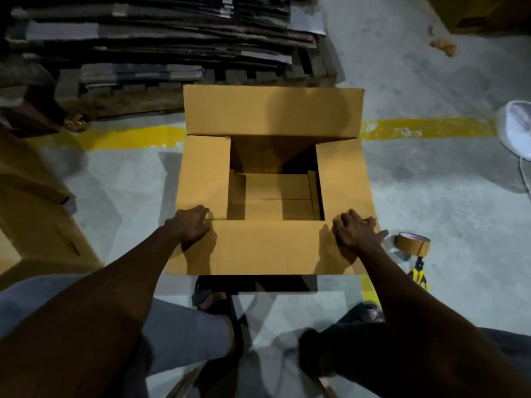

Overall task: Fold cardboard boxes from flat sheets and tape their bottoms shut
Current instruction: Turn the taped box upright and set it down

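Plain tan cardboard box, brown tape roll, yellow-and-black scissors, grey concrete floor with yellow painted stripe, dark stacked flat sheets, grey trousers.

Concrete floor with box, tape roll, scissors.

The box sat on the floor, centre of the scene, with the left hand on its near-left corner and the right hand on its near-right. Just right of that hand lay the tape roll, and the scissors just nearer. Beyond the box, far left, sat the stack of flat sheets.
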Available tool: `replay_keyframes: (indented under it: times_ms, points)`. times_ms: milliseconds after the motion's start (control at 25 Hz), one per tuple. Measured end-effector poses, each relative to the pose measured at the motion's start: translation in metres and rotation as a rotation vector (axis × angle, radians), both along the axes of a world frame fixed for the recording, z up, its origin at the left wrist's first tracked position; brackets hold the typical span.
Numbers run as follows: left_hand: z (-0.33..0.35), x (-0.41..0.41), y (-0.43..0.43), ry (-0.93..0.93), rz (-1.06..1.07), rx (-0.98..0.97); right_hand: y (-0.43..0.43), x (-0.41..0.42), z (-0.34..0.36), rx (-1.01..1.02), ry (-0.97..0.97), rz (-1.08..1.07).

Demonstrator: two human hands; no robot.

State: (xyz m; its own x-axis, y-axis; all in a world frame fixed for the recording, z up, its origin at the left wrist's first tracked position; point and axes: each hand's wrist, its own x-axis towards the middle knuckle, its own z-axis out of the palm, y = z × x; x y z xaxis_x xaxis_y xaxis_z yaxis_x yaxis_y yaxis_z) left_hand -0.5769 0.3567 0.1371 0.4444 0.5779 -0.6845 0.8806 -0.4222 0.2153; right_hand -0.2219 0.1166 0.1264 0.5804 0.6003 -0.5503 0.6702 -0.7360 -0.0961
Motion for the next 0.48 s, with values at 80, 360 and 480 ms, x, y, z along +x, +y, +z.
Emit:
replay_keyframes:
  times_ms: [80,360,480]
  points:
    - [-0.004,-0.005,0.002,0.006,0.025,0.074,-0.001,-0.006,-0.004,0.079,-0.078,-0.149]
    - [0.026,-0.037,-0.004,0.019,0.8,0.062,-0.023,-0.002,0.021,0.081,-0.123,-0.546]
    - [0.052,-0.037,0.008,-0.164,0.994,0.129,-0.017,0.0,0.046,0.243,-0.139,-0.501]
